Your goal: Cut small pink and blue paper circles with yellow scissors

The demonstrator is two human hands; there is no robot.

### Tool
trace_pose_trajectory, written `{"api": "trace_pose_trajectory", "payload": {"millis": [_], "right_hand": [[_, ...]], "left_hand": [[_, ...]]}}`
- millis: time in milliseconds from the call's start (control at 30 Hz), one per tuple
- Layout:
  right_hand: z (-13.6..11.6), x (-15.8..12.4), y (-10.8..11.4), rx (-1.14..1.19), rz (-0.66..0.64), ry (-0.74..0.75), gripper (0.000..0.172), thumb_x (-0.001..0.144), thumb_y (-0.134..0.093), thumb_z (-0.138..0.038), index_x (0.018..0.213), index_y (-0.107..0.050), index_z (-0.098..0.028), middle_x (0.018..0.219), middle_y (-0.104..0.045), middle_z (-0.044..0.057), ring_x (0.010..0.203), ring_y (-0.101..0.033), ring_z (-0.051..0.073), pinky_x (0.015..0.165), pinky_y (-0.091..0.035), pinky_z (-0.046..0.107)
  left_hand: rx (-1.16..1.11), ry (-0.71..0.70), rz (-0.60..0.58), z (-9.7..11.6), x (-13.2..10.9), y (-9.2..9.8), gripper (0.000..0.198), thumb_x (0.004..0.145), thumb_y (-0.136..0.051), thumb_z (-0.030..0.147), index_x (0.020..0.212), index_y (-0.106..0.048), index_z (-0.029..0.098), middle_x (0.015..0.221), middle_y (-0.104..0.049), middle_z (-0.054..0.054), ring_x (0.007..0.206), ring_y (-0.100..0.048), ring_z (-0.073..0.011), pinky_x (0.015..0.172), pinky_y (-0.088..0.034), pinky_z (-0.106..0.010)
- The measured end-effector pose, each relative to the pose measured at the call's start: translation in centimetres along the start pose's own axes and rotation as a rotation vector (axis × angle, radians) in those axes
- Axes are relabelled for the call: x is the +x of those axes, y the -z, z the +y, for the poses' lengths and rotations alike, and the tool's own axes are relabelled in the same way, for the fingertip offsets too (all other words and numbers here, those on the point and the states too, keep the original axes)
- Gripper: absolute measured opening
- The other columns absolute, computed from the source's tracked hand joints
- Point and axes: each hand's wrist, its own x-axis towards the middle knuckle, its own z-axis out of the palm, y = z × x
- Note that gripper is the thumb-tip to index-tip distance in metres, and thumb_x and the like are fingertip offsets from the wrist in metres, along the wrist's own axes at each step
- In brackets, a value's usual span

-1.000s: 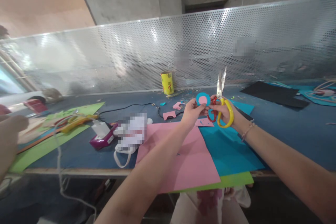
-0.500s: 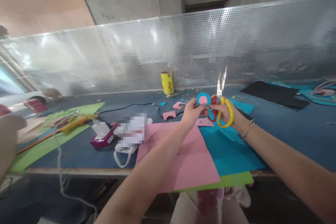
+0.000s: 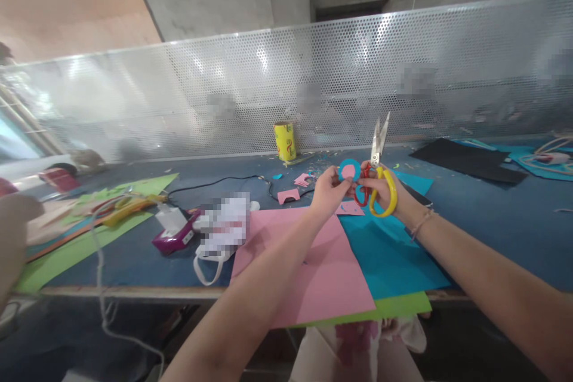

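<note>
A small blue disc [image 3: 348,171] with a pink centre is held up above the far part of the table [image 3: 501,215], pinched at its edge by the fingertips of the left hand [image 3: 328,192]. Just right of it, scissors [image 3: 378,158] are gripped by the right hand [image 3: 388,194], with the fingers closed through the handles and the blades upright and slightly parted. Under the forearms a pink sheet [image 3: 308,262] is laid over a blue sheet [image 3: 394,250]. A yellow can [image 3: 285,141] is set farther back, against the mesh screen [image 3: 224,95]. A purple device [image 3: 172,237] is seen at the left.
</note>
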Motion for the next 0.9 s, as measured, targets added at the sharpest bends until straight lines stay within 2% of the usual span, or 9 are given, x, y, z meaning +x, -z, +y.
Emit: {"api": "trace_pose_trajectory", "payload": {"millis": [100, 200, 300, 433, 567, 700, 900], "right_hand": [[0.0, 0.0, -0.1, -0.014, 0.006, -0.008, 0.036, 0.06, -0.077, -0.025, 0.085, -0.051, -0.026, 0.07, -0.059, -0.006, 0.064, -0.064, 0.015, 0.061, -0.052, 0.029], [0.2, 0.0, 0.1, -0.063, 0.019, -0.021, 0.037, 0.06, -0.079, -0.027, 0.084, -0.052, -0.026, 0.067, -0.059, -0.004, 0.06, -0.063, 0.016, 0.052, -0.05, 0.029], [0.7, 0.2, 0.7, -0.137, 0.035, -0.062, 0.037, 0.061, -0.081, -0.031, 0.085, -0.053, -0.025, 0.058, -0.056, -0.006, 0.047, -0.054, 0.013, 0.041, -0.042, 0.027], [1.0, 0.6, 1.1, -0.247, 0.068, -0.118, 0.044, 0.058, -0.083, -0.041, 0.085, -0.054, -0.024, 0.048, -0.045, -0.011, 0.035, -0.04, 0.008, 0.033, -0.03, 0.022], [1.0, 0.7, 0.8, -0.227, 0.112, -0.079, 0.049, 0.057, -0.082, -0.05, 0.089, -0.054, -0.024, 0.049, -0.046, -0.011, 0.033, -0.035, 0.007, 0.031, -0.026, 0.021], [0.8, 0.7, 0.8, -0.222, 0.085, -0.018, 0.047, 0.061, -0.081, -0.048, 0.091, -0.055, -0.024, 0.047, -0.042, -0.012, 0.034, -0.037, 0.008, 0.032, -0.029, 0.022], [-0.2, 0.4, 0.9, -0.199, 0.02, 0.052, 0.043, 0.058, -0.083, -0.04, 0.087, -0.056, -0.023, 0.061, -0.054, -0.007, 0.045, -0.048, 0.009, 0.041, -0.038, 0.023]], "left_hand": [[-0.001, 0.004, 0.01, 0.0, 0.0, 0.1, 0.02, 0.076, -0.066, 0.015, 0.075, -0.047, 0.02, 0.062, -0.065, 0.002, 0.054, -0.062, -0.0117, 0.064, -0.055, -0.029], [0.0, 0.004, 0.036, 0.0, 0.2, 0.3, 0.018, 0.075, -0.067, 0.016, 0.075, -0.049, 0.019, 0.061, -0.063, 0.003, 0.053, -0.06, -0.0111, 0.063, -0.054, -0.027], [0.003, 0.008, 0.099, -0.2, 0.6, 0.6, 0.014, 0.074, -0.065, 0.015, 0.075, -0.052, 0.019, 0.06, -0.06, 0.003, 0.054, -0.059, -0.0104, 0.059, -0.052, -0.024], [-0.052, 0.023, 0.175, -0.3, 1.0, 0.9, 0.01, 0.072, -0.061, 0.012, 0.073, -0.053, 0.018, 0.06, -0.057, 0.004, 0.055, -0.059, -0.0099, 0.056, -0.051, -0.022], [-0.093, 0.081, 0.108, -0.4, 0.9, 0.9, 0.014, 0.071, -0.062, 0.012, 0.076, -0.05, 0.018, 0.06, -0.059, 0.004, 0.053, -0.062, -0.0112, 0.059, -0.054, -0.025], [-0.049, 0.123, 0.039, -0.5, 0.7, 0.6, 0.026, 0.068, -0.065, 0.01, 0.076, -0.043, 0.021, 0.056, -0.058, 0.006, 0.054, -0.063, -0.0129, 0.059, -0.054, -0.026], [-0.02, 0.125, 0.015, -0.5, 0.7, 0.5, 0.016, 0.073, -0.062, 0.008, 0.074, -0.05, 0.018, 0.057, -0.061, 0.003, 0.053, -0.061, -0.0108, 0.058, -0.052, -0.024]]}}
